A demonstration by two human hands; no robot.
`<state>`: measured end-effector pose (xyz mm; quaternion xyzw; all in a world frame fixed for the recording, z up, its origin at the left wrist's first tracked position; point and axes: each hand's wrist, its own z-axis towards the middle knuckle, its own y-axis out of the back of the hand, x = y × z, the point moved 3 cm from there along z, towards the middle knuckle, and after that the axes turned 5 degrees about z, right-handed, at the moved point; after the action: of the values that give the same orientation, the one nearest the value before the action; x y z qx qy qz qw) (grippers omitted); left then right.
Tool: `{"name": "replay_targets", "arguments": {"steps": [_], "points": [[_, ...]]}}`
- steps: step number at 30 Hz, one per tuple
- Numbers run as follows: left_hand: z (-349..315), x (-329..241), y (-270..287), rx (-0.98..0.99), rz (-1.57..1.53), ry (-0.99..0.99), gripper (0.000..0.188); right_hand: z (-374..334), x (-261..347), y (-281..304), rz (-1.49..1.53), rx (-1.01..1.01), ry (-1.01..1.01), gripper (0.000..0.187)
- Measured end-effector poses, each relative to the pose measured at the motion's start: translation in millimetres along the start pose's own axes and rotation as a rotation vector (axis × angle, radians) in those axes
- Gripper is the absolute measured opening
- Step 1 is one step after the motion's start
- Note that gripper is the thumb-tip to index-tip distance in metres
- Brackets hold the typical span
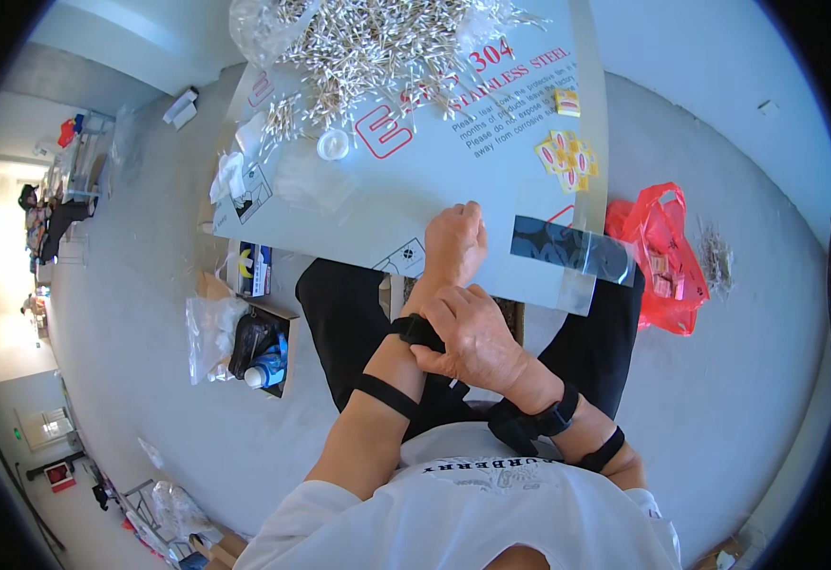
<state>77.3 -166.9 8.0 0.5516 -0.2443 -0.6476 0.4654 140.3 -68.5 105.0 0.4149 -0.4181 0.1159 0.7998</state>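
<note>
My left hand [454, 242] rests at the near edge of a pale sheet-covered table [358, 204], its fingers curled shut with nothing visible in them. My right hand [472, 340] crosses over and pinches the black strap [418, 331] around my left wrist. A second black band [386, 395] circles my left forearm, and similar straps sit on my right wrist [553, 416]. A large pile of white cotton swabs [377, 47] lies at the far side of the table, well beyond both hands.
Small yellow packets [566, 157] lie on the table's right side, and a small white round lid [333, 143] sits near the swabs. A red plastic bag [662, 256] lies on the floor at the right. At the left is an open box [262, 347] holding a bottle, beside clear bags.
</note>
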Motion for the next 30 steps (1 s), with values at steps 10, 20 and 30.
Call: {"name": "replay_targets", "arguments": {"steps": [10, 20, 30], "points": [[78, 86, 19, -0.227, 0.118, 0.049, 0.048, 57, -151, 64, -0.010, -0.270, -0.328, 0.041], [196, 140, -7, -0.285, 0.144, 0.036, 0.065, 163, -264, 86, -0.273, -0.226, -0.318, 0.077], [252, 112, -10, -0.220, 0.089, 0.435, 0.073, 220, -261, 37, -0.415, -0.213, -0.359, 0.073]]}}
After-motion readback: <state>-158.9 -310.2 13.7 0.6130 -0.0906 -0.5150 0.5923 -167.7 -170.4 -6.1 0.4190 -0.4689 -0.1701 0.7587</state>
